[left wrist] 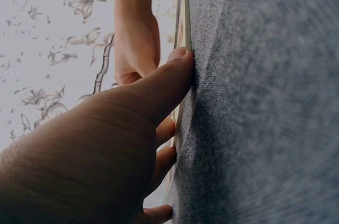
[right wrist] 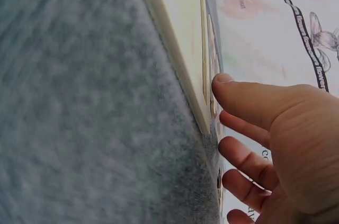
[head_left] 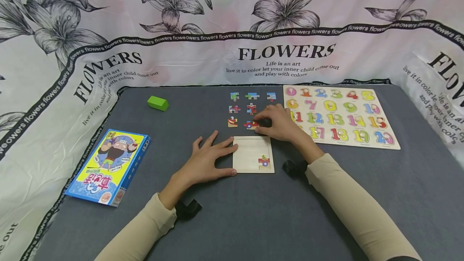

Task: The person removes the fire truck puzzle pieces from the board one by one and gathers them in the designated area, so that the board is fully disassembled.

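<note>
In the head view, my left hand (head_left: 206, 160) lies with its fingers spread, touching the left edge of a small wooden puzzle tray (head_left: 250, 154). One jigsaw piece (head_left: 266, 163) sits in the tray's lower right corner. Beyond the tray my right hand (head_left: 278, 122) has thumb and index finger at opposite edges of a red-and-blue jigsaw piece (head_left: 250, 125), pinching its right end. A dark patch shows under that palm. The left wrist view shows my left thumb (left wrist: 177, 68) against the tray's edge. In the right wrist view the other fingers (right wrist: 246, 158) curve loosely.
Several more jigsaw pieces (head_left: 252, 96) lie in short rows behind the tray. A number board (head_left: 342, 118) lies at the back right. A green block (head_left: 158, 103) stands at the back left, and a blue-and-yellow box (head_left: 108, 166) lies at the left.
</note>
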